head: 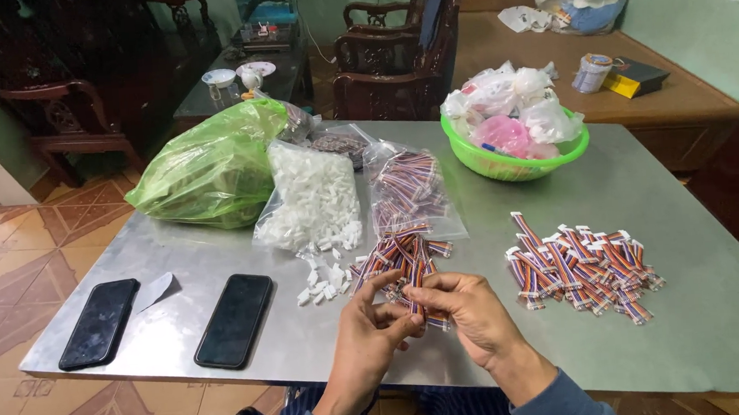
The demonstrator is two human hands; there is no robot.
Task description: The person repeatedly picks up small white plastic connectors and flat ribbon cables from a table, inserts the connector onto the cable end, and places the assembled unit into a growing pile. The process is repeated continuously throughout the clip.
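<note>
My left hand (369,324) and my right hand (468,313) meet just above the metal table (628,181), near its front edge. Both pinch one short striped ribbon cable (415,275) between their fingertips. Just behind them lies a loose heap of striped cables (394,253), and small white plastic connectors (324,280) are scattered to its left. A tidy pile of cables with white ends (583,266) lies to the right of my right hand.
Two black phones (100,322) (234,319) lie at the front left with a paper scrap between. Behind are a clear bag of white connectors (312,198), a bag of cables (407,187), a green plastic bag (211,167) and a green basin of bags (513,158). Wooden chairs stand beyond.
</note>
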